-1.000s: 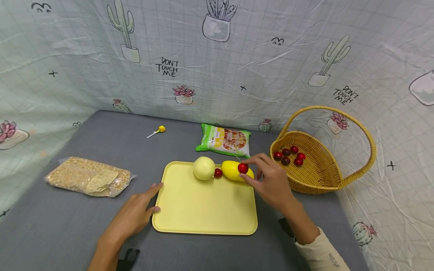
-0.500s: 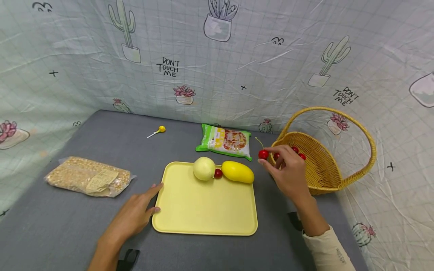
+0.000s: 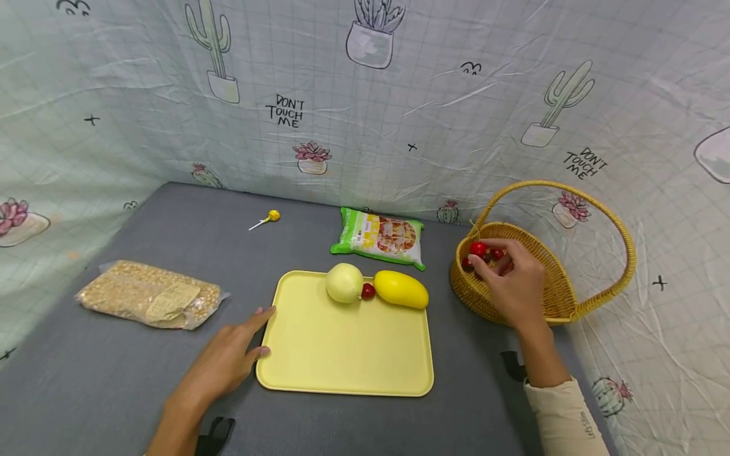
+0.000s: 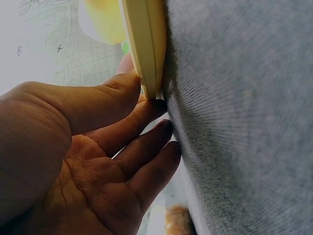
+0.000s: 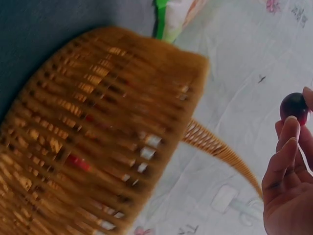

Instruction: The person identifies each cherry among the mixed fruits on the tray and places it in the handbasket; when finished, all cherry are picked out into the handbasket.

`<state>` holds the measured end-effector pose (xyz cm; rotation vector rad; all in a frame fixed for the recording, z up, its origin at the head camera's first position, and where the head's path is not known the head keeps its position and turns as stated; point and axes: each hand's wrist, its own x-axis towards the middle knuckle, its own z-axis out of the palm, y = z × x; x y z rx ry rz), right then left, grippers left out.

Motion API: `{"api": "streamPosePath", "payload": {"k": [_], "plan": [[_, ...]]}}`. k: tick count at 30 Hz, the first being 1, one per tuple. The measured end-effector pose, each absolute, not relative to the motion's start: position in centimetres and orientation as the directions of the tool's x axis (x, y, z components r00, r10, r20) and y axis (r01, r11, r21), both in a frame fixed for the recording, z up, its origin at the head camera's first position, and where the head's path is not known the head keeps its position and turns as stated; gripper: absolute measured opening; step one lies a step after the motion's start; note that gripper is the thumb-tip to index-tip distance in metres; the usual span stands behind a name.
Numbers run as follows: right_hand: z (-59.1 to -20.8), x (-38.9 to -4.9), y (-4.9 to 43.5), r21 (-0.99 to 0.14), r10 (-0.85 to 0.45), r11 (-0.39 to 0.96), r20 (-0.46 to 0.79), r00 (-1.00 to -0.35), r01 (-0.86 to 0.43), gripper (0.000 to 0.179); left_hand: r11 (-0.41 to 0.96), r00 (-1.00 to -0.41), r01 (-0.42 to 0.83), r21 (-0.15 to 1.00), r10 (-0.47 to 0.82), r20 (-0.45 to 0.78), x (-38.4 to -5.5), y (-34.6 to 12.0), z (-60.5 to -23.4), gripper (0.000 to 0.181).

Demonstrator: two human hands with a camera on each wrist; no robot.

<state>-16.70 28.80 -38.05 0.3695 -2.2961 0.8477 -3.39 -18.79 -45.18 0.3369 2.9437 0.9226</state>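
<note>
My right hand (image 3: 518, 285) pinches a red cherry (image 3: 478, 249) by thumb and fingertips, its stem pointing up, over the near left part of a wicker basket (image 3: 474, 299). More cherries (image 3: 497, 253) lie inside, partly hidden by the hand. In the right wrist view the held cherry (image 5: 293, 106) is above the rim of the basket (image 5: 112, 122). With thumb and index fingertips, my left hand (image 3: 222, 361) touches the left edge of a yellow tray (image 3: 348, 354). A pale round fruit (image 3: 345, 283), a dark cherry (image 3: 368, 291) and a yellow mango-shaped fruit (image 3: 401, 290) sit along its far edge.
A green and white food packet (image 3: 383, 237) lies behind the tray. A lollipop (image 3: 274, 216) is at the back left, and a clear bag of pale kernels (image 3: 151, 294) at the left. The basket's tall handle (image 3: 621, 221) arches up near the right-hand cloth.
My right hand has carried the cherry rightward from over the yellow fruit, past the tray's edge, to over the basket. The left hand stays on the tray's edge.
</note>
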Motion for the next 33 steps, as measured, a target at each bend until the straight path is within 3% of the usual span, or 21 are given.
{"api": "streamPosePath", "payload": {"k": [14,28,33], "plan": [[-39.5,-18.1,32.7,-0.567,0.169,0.807,0.487,-0.857,-0.163,0.033,0.801,-0.976,0.201,0.565,0.215,0.042,-3.4,-18.8,-45.2,0.074],[-41.2,-20.1,37.0,-0.69,0.26,0.722,0.206,-0.943,0.049,0.044,0.8,-0.975,0.207,0.563,0.219,0.047,-3.5,-18.7,-45.3,0.074],[-41.5,-20.6,37.7,-0.785,0.249,0.61,0.057,-0.967,0.111,0.047,0.806,-0.976,0.199,0.557,0.215,0.037,-3.5,-18.6,-45.3,0.074]]}}
